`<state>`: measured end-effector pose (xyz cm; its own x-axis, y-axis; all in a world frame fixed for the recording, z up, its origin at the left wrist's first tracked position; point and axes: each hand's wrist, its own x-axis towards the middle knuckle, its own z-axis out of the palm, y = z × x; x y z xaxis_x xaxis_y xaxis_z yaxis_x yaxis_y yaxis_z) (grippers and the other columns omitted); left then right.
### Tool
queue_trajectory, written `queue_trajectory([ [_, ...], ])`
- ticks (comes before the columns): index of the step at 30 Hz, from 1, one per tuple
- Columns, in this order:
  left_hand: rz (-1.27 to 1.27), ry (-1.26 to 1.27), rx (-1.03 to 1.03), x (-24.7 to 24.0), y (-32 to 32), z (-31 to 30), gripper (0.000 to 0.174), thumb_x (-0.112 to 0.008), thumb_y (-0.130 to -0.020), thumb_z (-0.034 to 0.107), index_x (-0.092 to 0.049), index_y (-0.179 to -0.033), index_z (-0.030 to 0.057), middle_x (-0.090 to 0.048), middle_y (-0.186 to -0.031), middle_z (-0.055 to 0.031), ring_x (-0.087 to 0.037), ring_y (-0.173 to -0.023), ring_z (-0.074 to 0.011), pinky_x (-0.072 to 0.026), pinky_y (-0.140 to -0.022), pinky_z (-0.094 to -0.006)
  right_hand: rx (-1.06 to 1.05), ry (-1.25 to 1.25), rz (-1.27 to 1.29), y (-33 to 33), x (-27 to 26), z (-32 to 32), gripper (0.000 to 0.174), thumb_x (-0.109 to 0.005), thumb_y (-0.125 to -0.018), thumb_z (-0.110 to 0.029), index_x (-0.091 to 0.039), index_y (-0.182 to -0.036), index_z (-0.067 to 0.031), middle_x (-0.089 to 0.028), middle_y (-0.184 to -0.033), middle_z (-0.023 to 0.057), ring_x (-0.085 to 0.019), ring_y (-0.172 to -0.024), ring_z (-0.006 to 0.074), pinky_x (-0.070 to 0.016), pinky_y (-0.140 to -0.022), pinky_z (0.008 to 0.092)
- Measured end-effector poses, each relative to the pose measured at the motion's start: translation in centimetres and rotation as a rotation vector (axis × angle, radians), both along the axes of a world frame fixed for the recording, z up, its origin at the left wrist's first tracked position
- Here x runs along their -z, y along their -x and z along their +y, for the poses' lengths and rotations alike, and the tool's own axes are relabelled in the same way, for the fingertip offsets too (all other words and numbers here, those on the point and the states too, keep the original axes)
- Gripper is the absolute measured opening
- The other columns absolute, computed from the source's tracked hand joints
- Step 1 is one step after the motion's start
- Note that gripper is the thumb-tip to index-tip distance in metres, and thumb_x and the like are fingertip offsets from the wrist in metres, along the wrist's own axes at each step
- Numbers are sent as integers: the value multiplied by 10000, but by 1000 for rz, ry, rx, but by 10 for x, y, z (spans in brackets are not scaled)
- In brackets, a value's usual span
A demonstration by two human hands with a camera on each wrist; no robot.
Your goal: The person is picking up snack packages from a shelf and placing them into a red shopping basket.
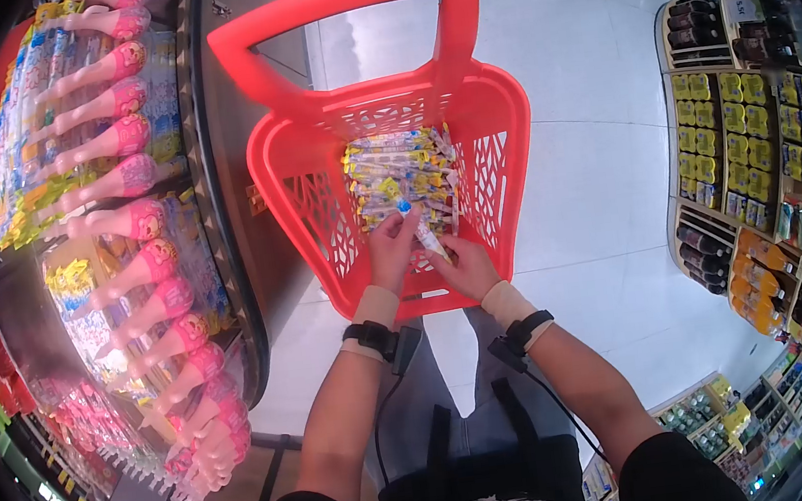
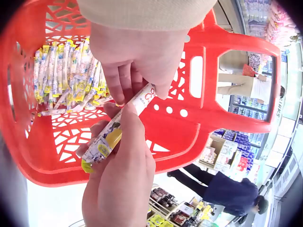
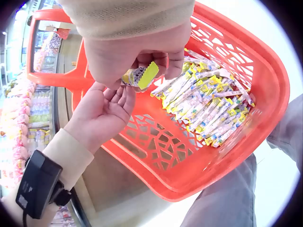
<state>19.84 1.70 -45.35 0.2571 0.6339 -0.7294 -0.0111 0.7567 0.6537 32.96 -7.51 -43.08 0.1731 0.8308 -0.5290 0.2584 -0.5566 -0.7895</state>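
Note:
A red plastic basket [image 1: 504,110] stands in front of me, with several yellow-and-white stick packets [image 1: 401,166] piled at its far end. Both hands are inside its near end and share one long packet [image 1: 418,229]. My left hand [image 1: 397,231] pinches the packet's upper part between fingers and thumb. Gripping the lower part is my right hand [image 1: 451,257]. In the left wrist view the left hand [image 2: 137,61] meets the packet [image 2: 118,127] from above and the right hand [image 2: 118,179] wraps it from below. The right wrist view has the right hand [image 3: 137,52] around the packet's yellow end [image 3: 147,74].
A round display rack [image 1: 126,138] of pink bottle-shaped toys and bagged sweets stands close on the left. Drink and snack shelves [image 1: 755,141] line the right. White floor [image 1: 592,189] lies between. A person in dark blue [image 2: 227,189] stands beyond the basket.

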Motion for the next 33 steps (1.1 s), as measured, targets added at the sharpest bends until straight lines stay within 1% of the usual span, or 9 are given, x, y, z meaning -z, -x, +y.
queue_trajectory([
  [2, -22, -6, -13, -21, -3, -3, 226, -672, -955, 251, -650, -914, 30, -653, -821, -11, -645, -694, -86, -527, -618, -238, 32, -57, 50, 0, -11, -7, 313, -679, -900, -303, -665, -1051, -29, -643, -757, 122, -626, -659, 247, -461, -589, 382],
  [5, -7, -26, 28, -52, -7, -7, 232, -687, -944, 237, -665, -932, 7, -672, -830, -25, -630, -705, -73, -524, -623, -231, 134, 26, 316, 2, -19, -21, 281, -632, -946, -258, -640, -1094, -20, -631, -732, 71, -609, -610, 159, -464, -553, 330],
  [8, 0, -40, 41, -77, -9, -13, 237, -694, -940, 237, -672, -959, 2, -673, -840, -25, -636, -718, -78, -526, -621, -235, 230, 161, 638, -6, -61, -22, 276, -595, -974, -220, -608, -1163, -18, -614, -722, 31, -574, -567, 90, -462, -515, 274],
  [11, 12, -94, 96, -110, -14, -18, 241, -682, -949, 232, -675, -999, -4, -674, -854, -25, -655, -715, -90, -549, -644, -247, 194, 136, 657, -12, -89, -29, 270, -579, -983, -198, -590, -1190, -25, -609, -722, 26, -559, -535, 83, -463, -494, 247],
  [14, -28, -85, 53, -153, -22, -22, 228, -698, -935, 208, -681, -1009, -6, -682, -856, -23, -640, -731, -83, -535, -638, -249, 116, 129, 622, -24, -132, -29, 192, -543, -999, -172, -575, -1104, -15, -616, -739, 37, -580, -558, 105, -472, -521, 261],
  [18, -95, -136, 53, -219, -31, -24, 221, -699, -933, 196, -681, -1007, -12, -689, -870, -27, -639, -743, -81, -536, -656, -250, 128, 73, 650, -34, -187, -33, 235, -586, -976, -178, -600, -1145, -15, -608, -740, 22, -571, -571, 80, -472, -509, 248],
  [26, -53, -270, 112, -308, -40, -28, 213, -706, -929, 179, -686, -1011, -17, -686, -874, -16, -613, -762, -45, -512, -663, -219, 68, -20, 711, -53, -275, -32, 202, -581, -976, -136, -608, -1115, 8, -611, -753, 30, -570, -587, 80, -480, -524, 247],
  [29, -147, -301, 64, -342, -45, -30, 199, -707, -925, 161, -686, -1000, -22, -685, -871, -20, -613, -758, -40, -503, -649, -213, 41, -103, 669, -54, -305, -33, 182, -574, -978, -120, -608, -1097, 13, -613, -752, 31, -568, -581, 82, -481, -525, 251],
  [33, -79, -441, 66, -385, -46, -32, 189, -702, -920, 121, -680, -1023, -36, -686, -870, -29, -619, -760, -44, -505, -656, -209, -10, -182, 633, -55, -335, -36, 185, -575, -975, -105, -609, -1107, 21, -624, -754, 30, -581, -593, 77, -480, -535, 242],
])
